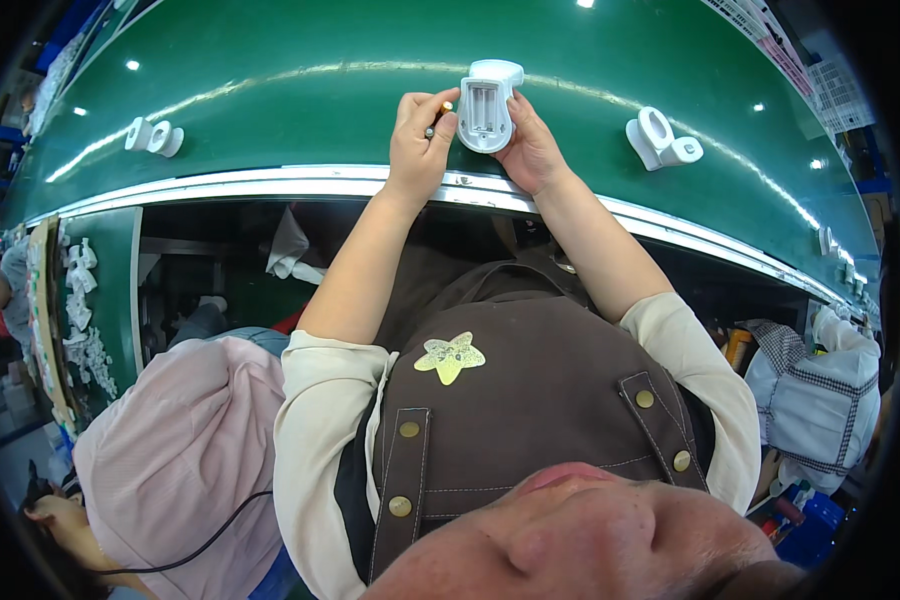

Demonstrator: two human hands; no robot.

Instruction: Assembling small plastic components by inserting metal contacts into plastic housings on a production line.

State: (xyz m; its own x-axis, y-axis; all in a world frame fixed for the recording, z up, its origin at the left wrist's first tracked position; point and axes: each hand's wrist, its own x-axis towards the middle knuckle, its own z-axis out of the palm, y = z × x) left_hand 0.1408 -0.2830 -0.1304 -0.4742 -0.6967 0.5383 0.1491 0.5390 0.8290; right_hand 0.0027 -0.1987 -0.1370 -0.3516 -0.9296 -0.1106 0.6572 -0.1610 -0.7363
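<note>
My right hand point(532, 143) is closed round the right side of a white plastic toy point(487, 138) shaped like a small toilet. Its underside faces up, showing an uncovered battery compartment point(485, 107) with long greyish slots; whether a cell lies in them I cannot tell. At the toy's left side, my left hand point(419, 137) pinches a small battery point(447, 106) with a copper-coloured end between thumb and forefinger. The dark end of a second battery point(429, 132) shows among the curled fingers of that hand.
Another white toilet-shaped toy point(662, 142) stands to the right on the green bench point(300, 125), and one more point(155, 137) to the left. A metal edge point(330, 179) runs along the bench front. A person in a pink top point(185, 450) sits close on my left.
</note>
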